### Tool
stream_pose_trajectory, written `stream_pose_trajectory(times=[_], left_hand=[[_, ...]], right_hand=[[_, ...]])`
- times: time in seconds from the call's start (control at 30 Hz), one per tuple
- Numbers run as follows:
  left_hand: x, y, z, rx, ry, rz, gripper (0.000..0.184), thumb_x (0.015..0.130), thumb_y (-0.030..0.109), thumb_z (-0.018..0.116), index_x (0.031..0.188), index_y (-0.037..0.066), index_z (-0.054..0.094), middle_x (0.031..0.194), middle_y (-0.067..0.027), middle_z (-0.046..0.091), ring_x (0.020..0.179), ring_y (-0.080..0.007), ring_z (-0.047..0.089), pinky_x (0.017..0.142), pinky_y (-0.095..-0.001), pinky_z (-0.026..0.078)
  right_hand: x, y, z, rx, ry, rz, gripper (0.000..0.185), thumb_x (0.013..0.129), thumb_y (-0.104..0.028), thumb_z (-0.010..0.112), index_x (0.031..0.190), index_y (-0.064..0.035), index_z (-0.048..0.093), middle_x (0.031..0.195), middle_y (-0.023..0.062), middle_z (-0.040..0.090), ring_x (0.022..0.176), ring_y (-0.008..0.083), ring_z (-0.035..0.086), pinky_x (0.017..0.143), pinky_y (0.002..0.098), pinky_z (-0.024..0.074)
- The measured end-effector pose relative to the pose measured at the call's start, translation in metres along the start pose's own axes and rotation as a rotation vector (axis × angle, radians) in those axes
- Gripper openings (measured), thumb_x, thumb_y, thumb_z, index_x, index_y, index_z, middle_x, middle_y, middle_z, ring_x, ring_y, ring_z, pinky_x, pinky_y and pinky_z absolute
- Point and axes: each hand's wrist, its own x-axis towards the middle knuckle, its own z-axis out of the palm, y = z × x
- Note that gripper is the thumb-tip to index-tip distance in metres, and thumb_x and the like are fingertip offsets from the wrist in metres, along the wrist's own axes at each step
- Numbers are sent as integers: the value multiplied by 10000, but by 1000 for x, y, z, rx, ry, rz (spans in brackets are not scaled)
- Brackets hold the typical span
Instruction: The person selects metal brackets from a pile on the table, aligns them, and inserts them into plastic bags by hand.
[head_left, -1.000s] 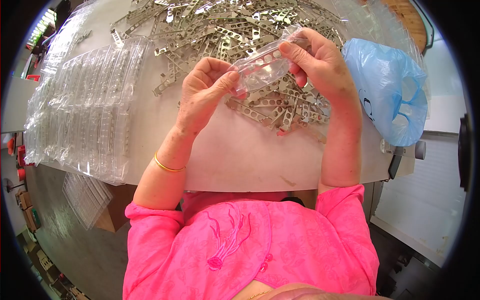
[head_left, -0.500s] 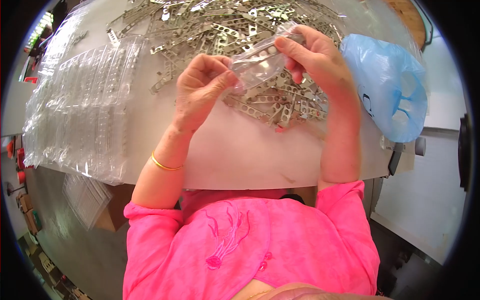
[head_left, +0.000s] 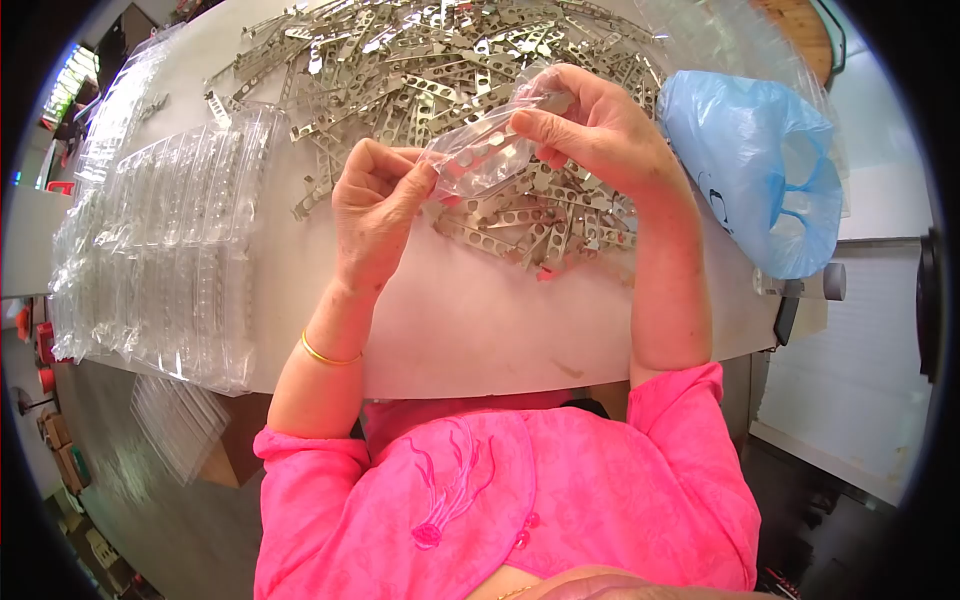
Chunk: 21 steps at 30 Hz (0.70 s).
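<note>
Tabletop (head_left: 480, 335) below, a clear bag (head_left: 484, 158) spans left hand (head_left: 373, 212) to right hand (head_left: 608, 135).

A blue plastic bag (head_left: 740, 150) with loop handles lies on the right side of the table (head_left: 480, 340); just beside it is a grey cylinder (head_left: 834, 282), and near that a dark flat object (head_left: 787, 320) at the table's edge; brown wood (head_left: 800, 30) shows at top right; a cardboard box (head_left: 237, 440) stands below left, over a grey floor (head_left: 130, 500).
</note>
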Motion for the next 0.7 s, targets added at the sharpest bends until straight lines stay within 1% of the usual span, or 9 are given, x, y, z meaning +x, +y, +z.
stream_pose_trajectory(times=[0.07, 0.17, 0.23, 0.47, 0.53, 0.57, 0.63, 0.67, 0.7], left_hand=[[-1, 2, 1, -2, -4, 15, 150, 960, 2, 642, 899, 23, 507, 1028, -170, 688, 880, -146, 673, 746, -292, 602], [-1, 4, 0, -59, 23, -1, 166, 962, 4, 635, 892, 26, 486, 1018, -176, 687, 852, -148, 674, 761, -313, 614], [0, 0, -5, -13, 15, 1, 178, 965, 16, 632, 887, 26, 472, 1029, -189, 679, 852, -149, 672, 759, -316, 615], [-1, 3, 2, -86, 31, -20, 174, 969, 38, 632, 911, 34, 468, 1049, -176, 671, 806, -158, 671, 722, -283, 588], [0, 0, -1, -73, 13, -76, 153, 976, 66, 630, 971, 22, 483, 1038, -155, 663, 785, -174, 681, 724, -316, 605], [0, 0, -1, -68, 17, -72, 153, 976, 66, 630, 971, 22, 483, 1038, -155, 663, 785, -174, 681, 724, -316, 605], [-1, 4, 0, -119, -70, -175, 138, 997, 82, 589, 1078, 22, 495, 1064, -156, 660, 799, -205, 701, 732, -333, 604], [-2, 3, 1, -119, -66, -178, 199, 994, 91, 600, 1149, 8, 508, 1034, -139, 666, 787, -208, 701, 715, -343, 607], [-2, 1, 0, -127, -94, -184, 197, 992, 91, 605, 1149, 11, 515, 1014, -126, 668, 779, -204, 701, 708, -345, 607]], right_hand=[[-2, -3, 0, 26, 1, -1, 266, 886, -228, 778, 966, -7, 653, 734, 23, 643, 611, 74, 567, 548, 240, 443], [-1, -4, 1, 31, -23, 14, 264, 904, -246, 769, 1017, -38, 651, 735, 8, 645, 637, 65, 593, 567, 225, 458], [-1, -2, 1, 140, -45, 5, 227, 903, -199, 767, 1006, -35, 649, 729, 7, 647, 630, 64, 598, 562, 219, 464], [0, -1, 5, 152, -3, -27, 178, 908, -148, 752, 981, -29, 642, 729, 5, 646, 607, 62, 587, 539, 211, 454], [-1, -3, 4, 132, 26, -4, 153, 911, -131, 740, 972, -32, 640, 730, 7, 645, 601, 63, 583, 535, 220, 449], [-4, -3, 3, 135, 21, -8, 153, 911, -131, 740, 972, -32, 640, 730, 7, 645, 601, 63, 583, 535, 220, 449], [-2, -5, 4, 102, 82, -41, 128, 915, -104, 714, 957, -10, 637, 711, 21, 653, 599, 71, 592, 525, 229, 451], [0, -1, 3, 87, 69, -45, 109, 924, -104, 696, 960, -19, 638, 710, 16, 652, 592, 66, 581, 528, 233, 450], [0, -3, 4, 104, 83, -37, 106, 924, -101, 695, 956, -19, 635, 706, 16, 648, 587, 64, 574, 527, 232, 447]])
